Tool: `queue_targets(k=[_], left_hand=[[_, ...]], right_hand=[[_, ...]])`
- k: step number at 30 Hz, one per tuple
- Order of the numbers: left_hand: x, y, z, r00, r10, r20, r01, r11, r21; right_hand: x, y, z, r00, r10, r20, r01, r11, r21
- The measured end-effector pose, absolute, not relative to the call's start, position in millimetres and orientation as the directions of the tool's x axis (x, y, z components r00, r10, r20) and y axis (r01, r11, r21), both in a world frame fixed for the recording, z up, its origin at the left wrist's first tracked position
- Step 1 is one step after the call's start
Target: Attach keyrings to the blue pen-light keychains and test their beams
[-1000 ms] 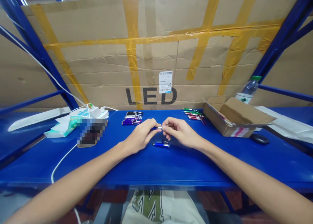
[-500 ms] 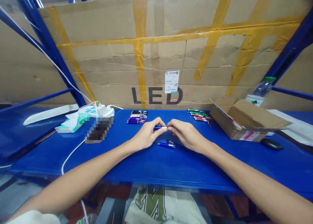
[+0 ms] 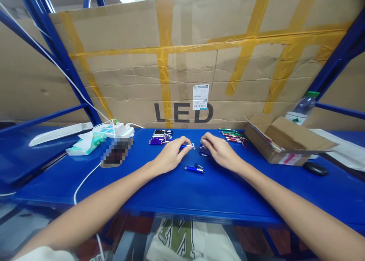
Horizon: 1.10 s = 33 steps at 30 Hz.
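Observation:
My left hand pinches a blue pen with a small metal loop at its right end, level above the blue tabletop. A short gap to the right, my right hand is closed, thumb and fingertips together, on a small dark blue carabiner clip that hangs partly hidden under the fingers. Just in front of both hands, a second blue pen lies on the table with its own clip attached.
Black, silver and purple pens lie in a row behind my left hand. Green and red pens lie back right, beside an open cardboard box. A mouse, a bottle, a tissue pack and a power strip stand around.
My hands have come apart: the right one moved slightly right, off the pen's end, with the clip now showing beneath its fingers. My left hand still holds the pen.

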<state>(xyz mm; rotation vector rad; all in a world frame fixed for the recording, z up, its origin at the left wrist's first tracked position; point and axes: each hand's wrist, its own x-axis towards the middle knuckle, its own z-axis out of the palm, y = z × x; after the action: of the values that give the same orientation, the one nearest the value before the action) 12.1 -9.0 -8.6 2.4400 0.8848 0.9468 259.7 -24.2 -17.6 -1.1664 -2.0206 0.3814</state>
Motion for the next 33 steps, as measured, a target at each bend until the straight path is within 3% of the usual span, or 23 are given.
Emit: queue_targets(k=[2,4,8,14,16,18,21,25,28,33], left_hand=[[10,-5,-11,0.548,0.714,0.436,0.474,-0.695,0.541],[9,-2,-12,0.534,0.734,0.419,0.505,-0.675,0.538],[7,0,-13,0.537,0.719,0.441,0.486,-0.692,0.534],[10,0,-15,0.564,0.723,0.399,0.361,-0.65,0.668],[12,0,-16,0.574,0.725,0.381,0.324,-0.628,0.707],[12,-1,-16,0.58,0.727,0.366,0.302,-0.61,0.733],[13,-1,-15,0.583,0.731,0.355,0.287,-0.593,0.752],[13,-1,-14,0.578,0.73,0.365,0.277,-0.596,0.754],[13,-2,-13,0.585,0.718,0.377,0.264,-0.608,0.749],[12,-6,-12,0.621,0.658,0.427,0.261,-0.687,0.679]], right_hand=[[270,-18,-22,-0.346,0.804,0.484,0.721,0.558,-0.411],[276,-16,-24,-0.416,0.818,0.397,0.774,0.547,-0.317],[278,-18,-23,-0.495,0.825,0.274,0.769,0.562,-0.303],[274,-23,-25,-0.515,0.801,0.306,0.783,0.585,-0.213],[273,-24,-24,-0.497,0.802,0.331,0.768,0.585,-0.262],[269,-27,-21,-0.461,0.824,0.33,0.716,0.565,-0.41],[264,-30,-15,-0.425,0.854,0.301,0.58,0.512,-0.634],[259,-30,-12,-0.406,0.866,0.292,0.366,0.447,-0.816],[260,-28,-13,-0.408,0.879,0.247,0.245,0.366,-0.898],[263,-26,-10,-0.369,0.911,0.181,0.277,0.294,-0.915]])
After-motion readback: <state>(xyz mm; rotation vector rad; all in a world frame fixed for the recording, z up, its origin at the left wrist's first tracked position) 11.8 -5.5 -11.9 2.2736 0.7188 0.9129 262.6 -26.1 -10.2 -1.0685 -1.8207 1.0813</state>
